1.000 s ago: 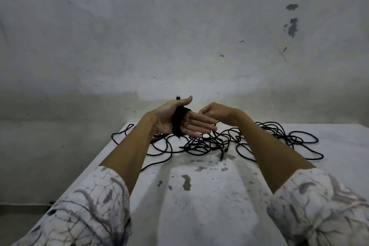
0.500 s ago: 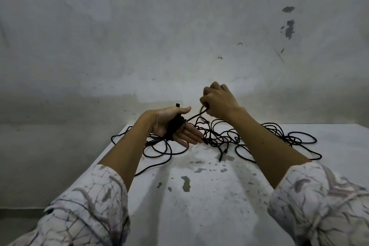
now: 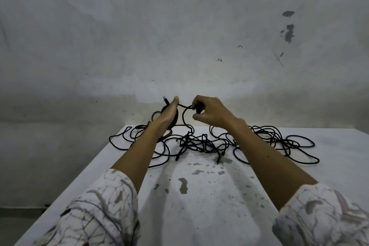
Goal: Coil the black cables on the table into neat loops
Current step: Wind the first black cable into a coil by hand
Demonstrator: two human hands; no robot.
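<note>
- 2 bare hands are raised above the far edge of the white table (image 3: 209, 201), near the middle of the frame.
- Left hand (image 3: 168, 117) is seen edge-on, its fingers straight and pressed together, with a small black coil (image 3: 175, 119) wound around it; the thumb tip points up, and a plug end (image 3: 165, 99) sticks out just above it.
- Right hand (image 3: 209, 113), just right of the left, has its fingers curled and pinches a strand of cable (image 3: 184, 106) that runs across to the left thumb.
- From that strand, the cable drops in a loop to the table.
- Black cables (image 3: 201, 143) lie in a loose tangle across the far part of the table, spreading from centre-left to the right of the frame, behind both forearms.
- Patterned sleeves (image 3: 103, 211) fill the lower corners.
- Grey chipped patches (image 3: 182, 185) mark the tabletop below the tangle.
</note>
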